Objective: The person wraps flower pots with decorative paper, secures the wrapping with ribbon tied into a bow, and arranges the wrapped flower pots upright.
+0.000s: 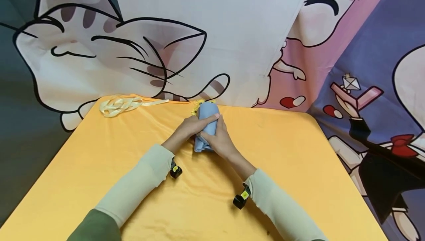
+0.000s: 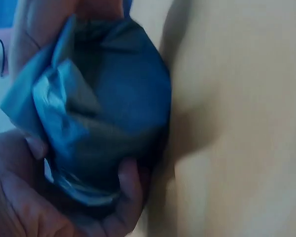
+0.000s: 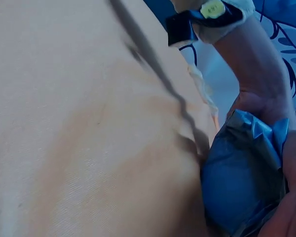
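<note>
Both hands grip a roll of blue wrapping paper (image 1: 208, 109) from its two sides, near the far edge of the table. Small yellow flowers (image 1: 196, 107) show at its far end. My left hand (image 1: 190, 126) wraps the left side, thumb across the top. From the right, my right hand (image 1: 221, 140) holds it, its thumb toward the near part. In the left wrist view the near end of the blue paper (image 2: 128, 98) is folded and crumpled, with left fingers (image 2: 130, 185) curled under it. The right wrist view shows that folded blue end (image 3: 237, 182) between the hands; the inside is hidden.
A loose bunch of pale yellow ribbon (image 1: 119, 105) lies at the table's far left corner. An orange-yellow cloth (image 1: 282, 152) covers the table. Behind it hangs a printed cartoon backdrop (image 1: 232, 30). Small black cameras (image 1: 176, 171) are strapped to the wrists.
</note>
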Demonstrator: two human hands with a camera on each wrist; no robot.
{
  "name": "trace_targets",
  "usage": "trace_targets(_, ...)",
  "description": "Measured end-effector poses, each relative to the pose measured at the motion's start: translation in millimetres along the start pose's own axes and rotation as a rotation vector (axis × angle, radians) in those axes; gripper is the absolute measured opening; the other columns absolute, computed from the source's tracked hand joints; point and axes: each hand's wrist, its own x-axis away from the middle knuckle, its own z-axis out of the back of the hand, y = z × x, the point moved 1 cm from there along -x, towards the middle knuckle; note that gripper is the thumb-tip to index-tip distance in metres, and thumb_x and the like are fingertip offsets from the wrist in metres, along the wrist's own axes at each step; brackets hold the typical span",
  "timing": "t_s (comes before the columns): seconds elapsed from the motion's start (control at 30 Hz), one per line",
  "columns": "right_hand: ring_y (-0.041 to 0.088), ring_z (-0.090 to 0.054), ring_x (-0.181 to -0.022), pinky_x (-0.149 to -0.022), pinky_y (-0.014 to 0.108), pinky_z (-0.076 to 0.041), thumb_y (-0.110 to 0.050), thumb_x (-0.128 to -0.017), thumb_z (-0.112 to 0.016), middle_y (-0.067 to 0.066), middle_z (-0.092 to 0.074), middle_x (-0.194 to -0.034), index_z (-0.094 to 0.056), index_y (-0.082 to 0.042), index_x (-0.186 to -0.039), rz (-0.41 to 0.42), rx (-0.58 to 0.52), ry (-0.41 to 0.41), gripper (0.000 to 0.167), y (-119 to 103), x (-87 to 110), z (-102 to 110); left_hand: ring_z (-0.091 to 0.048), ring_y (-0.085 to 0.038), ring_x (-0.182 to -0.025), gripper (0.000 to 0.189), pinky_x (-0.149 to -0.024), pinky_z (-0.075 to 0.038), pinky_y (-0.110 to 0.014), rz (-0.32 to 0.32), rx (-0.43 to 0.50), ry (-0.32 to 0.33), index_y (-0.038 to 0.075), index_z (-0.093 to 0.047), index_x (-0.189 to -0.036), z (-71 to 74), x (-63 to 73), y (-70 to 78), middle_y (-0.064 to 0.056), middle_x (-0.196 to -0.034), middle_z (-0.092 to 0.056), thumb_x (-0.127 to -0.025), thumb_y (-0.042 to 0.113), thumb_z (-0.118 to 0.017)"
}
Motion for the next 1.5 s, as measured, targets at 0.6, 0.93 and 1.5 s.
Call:
trace_targets(0.6, 0.045, -0.027, -0.171, -0.135, 0.061, -0.038, -0.051, -0.089, -0.095, 0.022, 0.002, -0.190, 0.018, -0.015, -0.179, -0.070, -0.001, -0.041, 0.149, -4.2, -0.2, -2.0, -0.081, -0.026, -0.092, 0.103, -0.079, -0.067, -0.034, -0.088, 0.177, -0.164, -0.008, -0.054, -0.156, 9.4, -16.9, -22.3, -0.025, -0.128, -0.076, -0.105, 0.082, -0.055)
trace_targets(0.93, 0.052, -0.043, -0.157, -0.129, 0.063, -0.043, -0.037, -0.081, -0.096, 0.035, -0.007, -0.185, 0.012, -0.006, -0.179, -0.103, 0.088, 0.068, 0.149, -9.4, 2.7, -13.2, -0.080, -0.031, -0.107, 0.102, -0.089, -0.066, -0.037, -0.124, 0.122, -0.128, -0.003, -0.059, -0.154, 10.4, -12.1, -22.2, -0.026, -0.134, -0.075, -0.108, 0.086, -0.040)
trace_targets(1.5, 0.044, -0.052, -0.149, -0.129, 0.058, -0.044, -0.043, -0.075, -0.100, 0.035, -0.023, -0.181, 0.015, 0.003, -0.176, -0.172, 0.093, 0.125, 0.160, -7.6, 1.5, -16.9, -0.074, -0.044, -0.114, 0.107, -0.097, -0.061, -0.052, -0.066, -0.206, 0.080, -0.003, -0.068, -0.147, -5.6, -24.9, -13.8, -0.029, -0.135, -0.073, -0.113, 0.080, -0.010)
